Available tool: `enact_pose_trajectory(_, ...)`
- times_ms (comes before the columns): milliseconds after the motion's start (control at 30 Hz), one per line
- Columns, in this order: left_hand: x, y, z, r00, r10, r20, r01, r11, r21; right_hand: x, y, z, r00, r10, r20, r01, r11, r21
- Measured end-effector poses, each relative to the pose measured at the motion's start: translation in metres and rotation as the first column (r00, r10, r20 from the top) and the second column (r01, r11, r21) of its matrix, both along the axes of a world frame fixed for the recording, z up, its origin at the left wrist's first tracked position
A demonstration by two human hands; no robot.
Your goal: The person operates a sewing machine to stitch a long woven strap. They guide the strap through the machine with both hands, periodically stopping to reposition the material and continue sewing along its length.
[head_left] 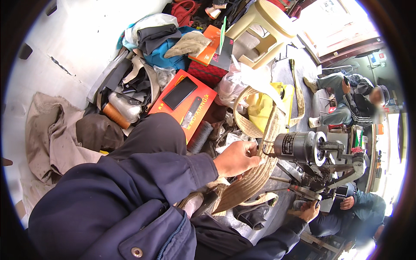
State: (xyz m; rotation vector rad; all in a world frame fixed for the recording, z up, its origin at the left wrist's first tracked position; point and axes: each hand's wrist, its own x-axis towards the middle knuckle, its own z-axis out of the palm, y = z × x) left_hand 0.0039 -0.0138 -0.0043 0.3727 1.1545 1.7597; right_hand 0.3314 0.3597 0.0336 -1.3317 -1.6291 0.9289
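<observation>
A hand-cranked sewing machine (294, 144) with a grey metal cylinder head stands right of centre. Beneath its head runs a wide tan woven strap (242, 188) with lengthwise rows of stitching, curving up and over toward a yellow bag. My left hand (237, 159) pinches the strap's edge just left of the machine head, thumb and fingers close together. Lower right, my right hand (309, 212) is closed around the crank handle (318, 202) beside the machine's wheel (305, 193). The fingers partly cover that handle.
Left of the strap lie a red box (161, 111) bearing a black phone (180, 93), a dark thread spool (199, 137) and an orange spool (115, 115). Beyond are piled cloths (158, 37), a yellow bag (260, 113) and a beige stool (281, 19). Two people (346, 97) sit at right.
</observation>
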Motion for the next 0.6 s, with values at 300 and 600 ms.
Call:
enact_pose_trajectory(300, 0.000, 0.001, 0.001, 0.991, -0.112, -0.073, 0.107, 0.992, -0.070, 0.002, 0.006, -0.009, 0.998, -0.058, 0.009, 0.058, 0.998, -0.017)
enact_pose_trajectory(600, -0.005, 0.004, 0.000, 0.835, -0.180, -0.519, 0.057, 0.968, -0.244, 0.018, 0.031, -0.028, 0.992, -0.014, 0.129, 0.046, 0.966, -0.254)
